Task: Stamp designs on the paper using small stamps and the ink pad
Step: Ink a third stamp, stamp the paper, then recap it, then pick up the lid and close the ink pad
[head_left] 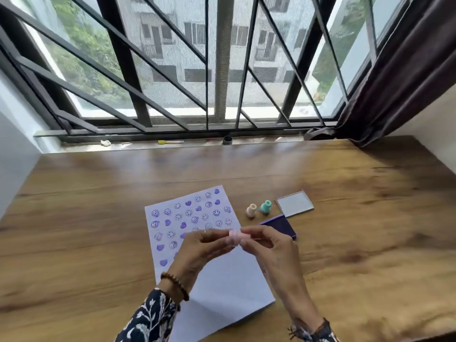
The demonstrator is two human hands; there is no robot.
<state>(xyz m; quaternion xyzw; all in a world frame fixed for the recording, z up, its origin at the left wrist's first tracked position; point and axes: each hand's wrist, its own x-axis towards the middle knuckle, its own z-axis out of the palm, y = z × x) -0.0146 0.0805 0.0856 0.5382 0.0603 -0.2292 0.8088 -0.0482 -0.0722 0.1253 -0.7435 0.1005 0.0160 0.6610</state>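
Both hands, left hand (pixel 197 245) and right hand (pixel 265 243), pinch one pink stamp (pixel 235 236) above the part-stamped paper (pixel 222 280). Recommend inking squarely on the purple ink pad (pixel 281 228), then pressing onto blank paper.

Left hand (pixel 202 245) and right hand (pixel 266 245) pinch a pink stamp (pixel 234 236) above the stamped paper (pixel 222 280)
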